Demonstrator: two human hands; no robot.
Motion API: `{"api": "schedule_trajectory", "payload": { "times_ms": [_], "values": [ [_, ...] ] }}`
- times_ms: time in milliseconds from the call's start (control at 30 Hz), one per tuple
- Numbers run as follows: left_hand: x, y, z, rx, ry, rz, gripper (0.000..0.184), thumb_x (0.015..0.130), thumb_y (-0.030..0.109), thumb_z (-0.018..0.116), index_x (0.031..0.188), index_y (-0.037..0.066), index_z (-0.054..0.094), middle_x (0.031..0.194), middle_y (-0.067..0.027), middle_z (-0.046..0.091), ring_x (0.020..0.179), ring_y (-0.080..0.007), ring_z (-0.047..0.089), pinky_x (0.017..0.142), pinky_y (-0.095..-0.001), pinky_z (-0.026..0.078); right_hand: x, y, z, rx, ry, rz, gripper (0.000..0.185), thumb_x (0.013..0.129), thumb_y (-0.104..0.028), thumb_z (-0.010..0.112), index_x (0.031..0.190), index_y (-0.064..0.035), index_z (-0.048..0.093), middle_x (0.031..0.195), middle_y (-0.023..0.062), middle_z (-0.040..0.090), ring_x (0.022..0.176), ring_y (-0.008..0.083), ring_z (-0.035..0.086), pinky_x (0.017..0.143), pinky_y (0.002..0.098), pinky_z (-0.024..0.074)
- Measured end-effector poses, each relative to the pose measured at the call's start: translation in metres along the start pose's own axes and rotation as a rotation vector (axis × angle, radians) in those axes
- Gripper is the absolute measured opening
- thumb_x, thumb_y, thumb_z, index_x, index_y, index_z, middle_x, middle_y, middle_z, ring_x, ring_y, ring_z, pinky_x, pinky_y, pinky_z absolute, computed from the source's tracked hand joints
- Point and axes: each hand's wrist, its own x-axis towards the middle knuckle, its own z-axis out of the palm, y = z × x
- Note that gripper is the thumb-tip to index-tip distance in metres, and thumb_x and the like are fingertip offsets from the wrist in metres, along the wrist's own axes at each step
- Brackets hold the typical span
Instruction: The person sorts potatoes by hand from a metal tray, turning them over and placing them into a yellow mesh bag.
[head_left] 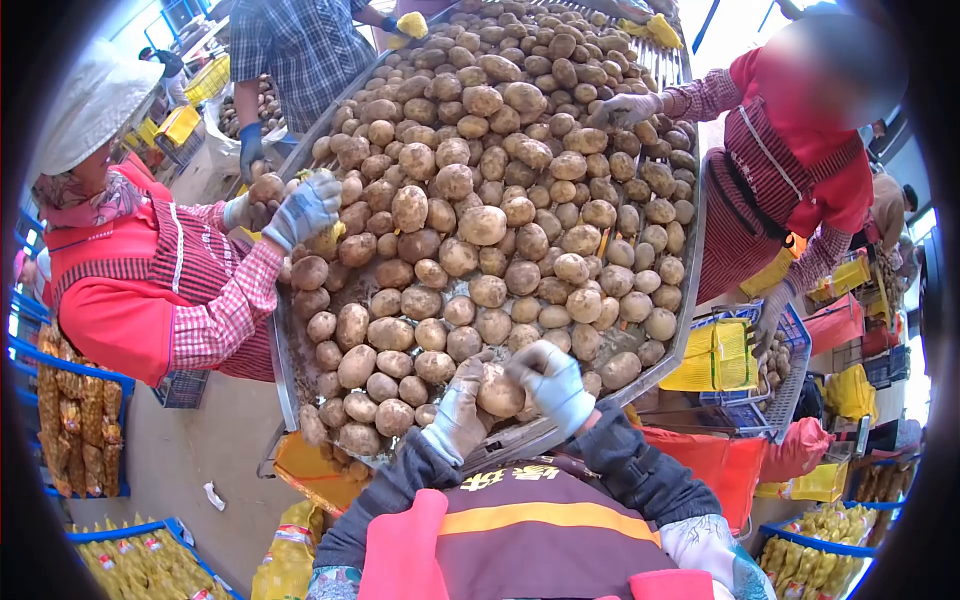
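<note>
My left hand (458, 408), in a dirty pale glove, is wrapped round the left side of a potato (500, 390) at the near edge of the sorting table (690, 300). On the potato's right, my right hand (553, 382), in a white and light-blue glove, has its fingers bent over; whether they touch the potato is hard to make out. Many brown potatoes (483, 226) of mixed sizes cover the table just beyond both hands. Below the hands, an orange bag (310, 470) hangs under the near left corner with some potatoes above it.
A person in red (150, 280) at the left holds potatoes over the table. Another person (790, 150) at the right reaches onto the pile. A person in a checked shirt (300, 60) stands at the far left. Blue crates (790, 350) and a yellow bag (712, 357) are at the right.
</note>
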Motion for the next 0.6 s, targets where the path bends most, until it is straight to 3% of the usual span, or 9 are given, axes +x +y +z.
{"api": "schedule_trajectory", "payload": {
  "times_ms": [33,133,200,333,367,433,500,533,600],
  "values": [
    [-0.001,-0.001,-0.001,-0.011,-0.031,-0.001,0.045,0.091,0.043,0.051,0.123,0.014,0.041,0.111,-0.0073,0.054,0.101,-0.0223,0.057,0.083,-0.0427,0.053,0.002,0.001,0.003,0.247,0.116,0.074,0.010,0.083,-0.007,0.064,0.090,-0.0021,0.059,0.071,0.0012,0.059,0.070,0.0093,0.056,0.064,0.0249,0.0487],
    [0.002,0.002,-0.003,-0.019,-0.043,-0.003,0.045,0.091,0.044,0.051,0.122,0.013,0.041,0.110,-0.0071,0.054,0.102,-0.0221,0.057,0.082,-0.0422,0.053,-0.013,-0.001,-0.004,0.289,-0.021,0.096,0.032,0.084,-0.007,0.063,0.113,-0.0014,0.051,0.103,0.0069,0.058,0.087,0.0124,0.057,0.076,0.0264,0.0489],
    [0.002,0.004,0.002,0.031,-0.044,-0.018,0.047,0.091,0.046,0.048,0.123,0.012,0.043,0.111,-0.0076,0.054,0.101,-0.0217,0.057,0.081,-0.0409,0.053,-0.016,-0.012,0.000,-0.273,-0.135,-0.341,0.060,0.078,-0.011,0.072,0.128,-0.0005,0.041,0.122,0.0102,0.048,0.113,0.0182,0.048,0.094,0.0292,0.0411],
    [0.005,0.022,-0.003,0.194,-0.076,-0.156,0.060,0.093,0.053,0.037,0.121,0.002,0.050,0.112,-0.0109,0.057,0.100,-0.0211,0.058,0.075,-0.0354,0.055,-0.022,-0.012,-0.016,0.870,-0.100,0.214,0.062,0.088,-0.048,0.056,0.127,-0.0017,0.044,0.114,0.0122,0.057,0.101,0.0221,0.058,0.088,0.0343,0.0475],
    [0.010,0.019,-0.011,0.243,-0.017,-0.125,0.060,0.093,0.053,0.037,0.121,0.002,0.051,0.112,-0.0113,0.057,0.101,-0.0217,0.058,0.079,-0.0354,0.053,-0.026,-0.004,-0.016,0.857,0.000,0.243,0.065,0.089,-0.057,0.043,0.125,-0.0031,0.046,0.111,0.0104,0.060,0.095,0.0212,0.062,0.081,0.0351,0.0513],
    [0.018,0.008,-0.008,0.294,0.021,-0.124,0.060,0.093,0.053,0.037,0.121,0.001,0.051,0.112,-0.0117,0.057,0.103,-0.0223,0.057,0.083,-0.0353,0.052,-0.037,0.009,-0.019,0.964,0.019,0.303,0.066,0.089,-0.058,0.043,0.126,-0.0041,0.046,0.112,0.0095,0.059,0.097,0.0211,0.061,0.080,0.0351,0.0520],
    [0.028,-0.012,0.007,0.467,-0.013,0.246,0.061,0.092,0.053,0.041,0.124,0.001,0.049,0.116,-0.0137,0.055,0.107,-0.0232,0.054,0.094,-0.0352,0.045,-0.053,0.011,-0.018,1.058,0.014,0.356,0.067,0.088,-0.061,0.040,0.127,-0.0076,0.046,0.115,0.0064,0.059,0.098,0.0214,0.062,0.076,0.0351,0.0535],
    [0.031,-0.019,0.016,0.467,-0.028,0.224,0.061,0.092,0.053,0.041,0.124,0.001,0.049,0.116,-0.0137,0.055,0.107,-0.0232,0.054,0.094,-0.0352,0.045,-0.059,0.013,-0.019,1.098,-0.028,0.304,0.067,0.086,-0.062,0.043,0.128,-0.0093,0.045,0.117,0.0063,0.058,0.101,0.0215,0.060,0.079,0.0360,0.0529],
    [0.028,-0.030,0.035,0.899,-0.361,0.406,0.069,0.087,0.050,0.054,0.134,0.003,0.037,0.130,-0.0168,0.045,0.120,-0.0239,0.046,0.104,-0.0379,0.035,-0.072,0.022,-0.015,1.070,0.078,0.292,0.077,0.080,-0.064,0.051,0.134,-0.0091,0.040,0.128,0.0063,0.051,0.113,0.0211,0.054,0.089,0.0401,0.0486]
  ]
}}
